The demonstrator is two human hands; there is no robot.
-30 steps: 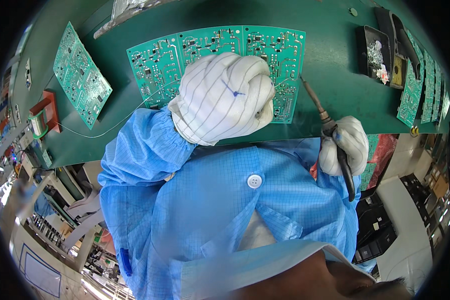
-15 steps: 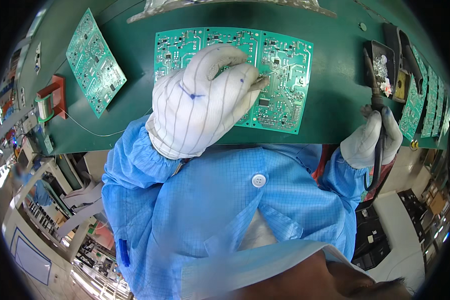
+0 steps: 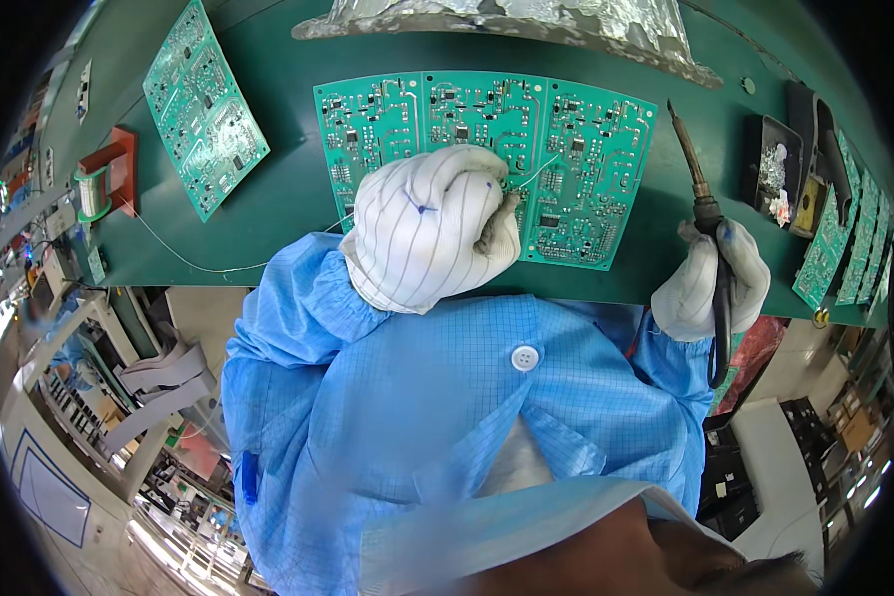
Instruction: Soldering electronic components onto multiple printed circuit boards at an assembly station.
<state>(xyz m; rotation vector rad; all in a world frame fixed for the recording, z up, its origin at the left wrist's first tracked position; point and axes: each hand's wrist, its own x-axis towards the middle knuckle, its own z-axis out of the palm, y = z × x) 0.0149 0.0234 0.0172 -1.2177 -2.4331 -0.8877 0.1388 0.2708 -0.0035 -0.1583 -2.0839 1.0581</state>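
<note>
A green circuit board panel [image 3: 591, 149] lies flat on the bench in front of me, with small parts on it. Over its lower left half rests my gloved left hand [image 3: 429, 230], fingers curled closed on thin solder wire [image 3: 538, 171]. The wire's free end sticks out to the right over the board; its other end trails left to a spool [image 3: 92, 195]. To the right of the board, my gloved right hand [image 3: 707, 283] grips the dark handle of a soldering iron [image 3: 706, 209]. Its tip points away from me, apart from the board.
Another circuit board [image 3: 207, 114] lies at the left, near the red spool holder [image 3: 122, 177]. At right stand a black tray [image 3: 755, 164] with solder scraps, a yellow sponge [image 3: 811, 202], an iron holder [image 3: 813, 114] and several boards [image 3: 826, 253]. A foil-covered object [image 3: 512, 25] borders the back.
The iron's tip has left the scrap tray and swung left toward the board as my right hand shifted left. My left hand has drawn slightly toward me, the wire still in it.
</note>
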